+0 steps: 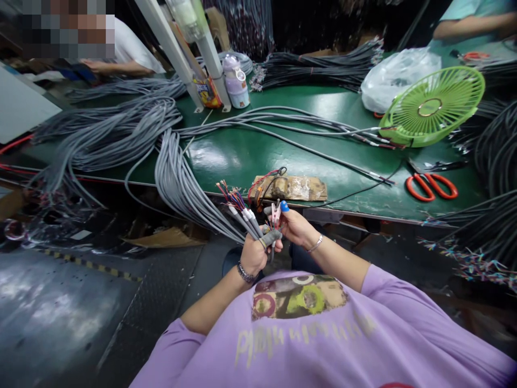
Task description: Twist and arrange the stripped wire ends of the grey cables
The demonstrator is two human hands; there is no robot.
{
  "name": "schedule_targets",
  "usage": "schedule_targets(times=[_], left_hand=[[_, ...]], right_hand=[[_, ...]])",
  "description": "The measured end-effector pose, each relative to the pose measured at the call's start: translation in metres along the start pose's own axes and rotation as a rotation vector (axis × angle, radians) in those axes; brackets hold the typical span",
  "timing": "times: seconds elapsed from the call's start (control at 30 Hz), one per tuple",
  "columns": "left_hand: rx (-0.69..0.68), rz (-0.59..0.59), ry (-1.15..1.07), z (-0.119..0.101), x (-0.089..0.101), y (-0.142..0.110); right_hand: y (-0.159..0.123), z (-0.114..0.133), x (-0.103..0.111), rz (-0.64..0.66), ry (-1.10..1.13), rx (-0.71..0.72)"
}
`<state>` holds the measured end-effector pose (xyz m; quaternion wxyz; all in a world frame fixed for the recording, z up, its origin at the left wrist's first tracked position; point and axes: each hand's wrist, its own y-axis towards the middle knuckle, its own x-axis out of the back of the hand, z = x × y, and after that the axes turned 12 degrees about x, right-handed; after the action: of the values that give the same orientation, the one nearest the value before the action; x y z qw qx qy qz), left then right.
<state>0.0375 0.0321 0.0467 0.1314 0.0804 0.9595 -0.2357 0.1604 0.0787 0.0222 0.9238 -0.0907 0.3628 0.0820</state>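
Note:
My left hand (255,252) is closed around a bundle of grey cables (202,200), with a grey covering on its thumb. The stripped ends (236,199) stand up from the fist, with white bands and many thin coloured wires. Right beside it, my right hand (298,227) pinches at a small pale pink piece (275,214) near one cable's end. A blue cover (285,206) sits on its thumb. What exactly these fingers hold is too small to tell. Behind the hands, a wooden block (311,188) wrapped in tape lies at the bench edge with red and black leads.
Across the green bench (226,153) lie more grey cables (133,129). Orange-handled scissors (431,186), a green fan (432,106), a plastic bag (398,75) and a purple bottle (236,86) stand or lie there. Black cables (319,70) are behind. Two other people sit opposite.

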Motion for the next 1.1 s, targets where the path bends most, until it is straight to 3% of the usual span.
schedule_targets(times=[0.47,0.83,1.0,1.1], left_hand=[[0.01,-0.003,0.025,0.006,0.002,0.003],[-0.05,-0.049,0.062,0.009,0.002,-0.009],[-0.074,-0.119,0.048,0.009,-0.001,-0.01],[-0.083,-0.14,0.061,0.006,-0.003,-0.008]], right_hand=[[-0.001,0.003,-0.009,-0.089,0.11,-0.037],[-0.005,0.011,0.003,-0.003,0.112,-0.166],[-0.004,0.01,0.001,0.004,0.052,-0.041],[-0.006,0.003,0.0,-0.07,-0.072,0.109]])
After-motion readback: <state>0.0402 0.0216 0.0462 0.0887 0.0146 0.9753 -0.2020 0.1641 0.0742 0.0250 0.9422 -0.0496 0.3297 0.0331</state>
